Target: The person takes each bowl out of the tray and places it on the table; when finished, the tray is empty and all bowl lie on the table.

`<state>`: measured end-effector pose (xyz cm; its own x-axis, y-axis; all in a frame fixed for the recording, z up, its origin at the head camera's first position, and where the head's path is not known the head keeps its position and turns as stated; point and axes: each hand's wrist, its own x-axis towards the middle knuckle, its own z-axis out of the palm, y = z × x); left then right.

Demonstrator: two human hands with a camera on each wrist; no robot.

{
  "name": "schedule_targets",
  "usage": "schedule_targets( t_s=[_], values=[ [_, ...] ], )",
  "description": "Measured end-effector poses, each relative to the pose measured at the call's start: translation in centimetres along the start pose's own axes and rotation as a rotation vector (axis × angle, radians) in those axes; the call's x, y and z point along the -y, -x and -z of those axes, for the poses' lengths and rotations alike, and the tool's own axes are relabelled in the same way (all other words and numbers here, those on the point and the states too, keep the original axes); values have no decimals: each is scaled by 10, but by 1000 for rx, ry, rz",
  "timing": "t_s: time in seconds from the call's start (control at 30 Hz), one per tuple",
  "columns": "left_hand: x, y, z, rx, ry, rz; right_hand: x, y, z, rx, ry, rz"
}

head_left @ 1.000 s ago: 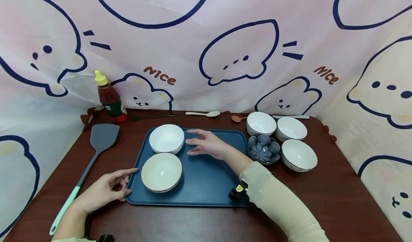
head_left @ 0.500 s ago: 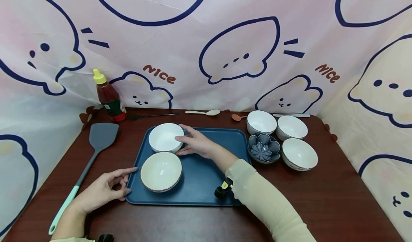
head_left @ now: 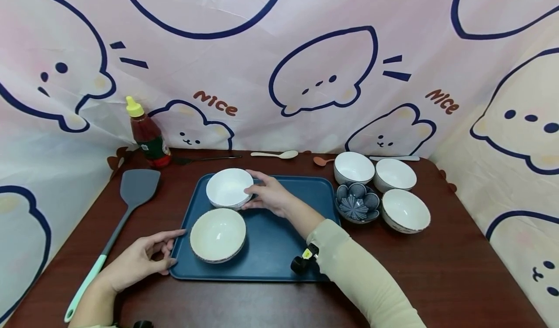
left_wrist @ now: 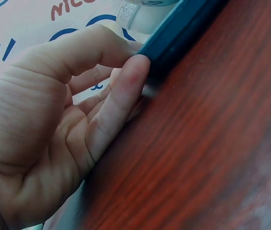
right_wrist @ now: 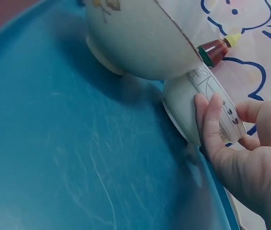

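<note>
On the blue tray (head_left: pixel 284 250) stand two white bowls, one behind the other. My right hand (head_left: pixel 271 194) grips the right side of the far bowl (head_left: pixel 228 187), the thumb near its rim. In the right wrist view, fingers (right_wrist: pixel 212 120) of that hand lie against the far bowl's patterned outer wall (right_wrist: pixel 188 103). Close in front of it sits the near bowl (head_left: pixel 218 235), untouched by either hand. My left hand (head_left: pixel 139 260) holds the tray's left edge; in the left wrist view its thumb and forefinger pinch the tray rim (left_wrist: pixel 166 33).
Right of the tray stand three white bowls (head_left: pixel 406 210) and a dark flower-shaped bowl (head_left: pixel 355 204). A spatula (head_left: pixel 131 202) lies at the left, below a red sauce bottle (head_left: pixel 150 141). A cream spoon (head_left: pixel 279 155) and other utensils lie along the back edge.
My right hand has reached left and taken hold of the far bowl, which has shifted slightly to the right. The left hand stays at the tray's edge.
</note>
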<state>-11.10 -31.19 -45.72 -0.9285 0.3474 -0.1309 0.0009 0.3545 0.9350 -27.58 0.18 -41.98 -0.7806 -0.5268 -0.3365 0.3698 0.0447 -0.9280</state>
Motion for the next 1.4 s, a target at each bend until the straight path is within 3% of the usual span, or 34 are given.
schedule_targets(
  t_s=[0.47,1.4],
  values=[
    [-2,0,2,2,-12,-10,12,24,25,-6,0,63],
    [1,1,0,16,4,-20,14,123,71,40,67,97]
  ],
)
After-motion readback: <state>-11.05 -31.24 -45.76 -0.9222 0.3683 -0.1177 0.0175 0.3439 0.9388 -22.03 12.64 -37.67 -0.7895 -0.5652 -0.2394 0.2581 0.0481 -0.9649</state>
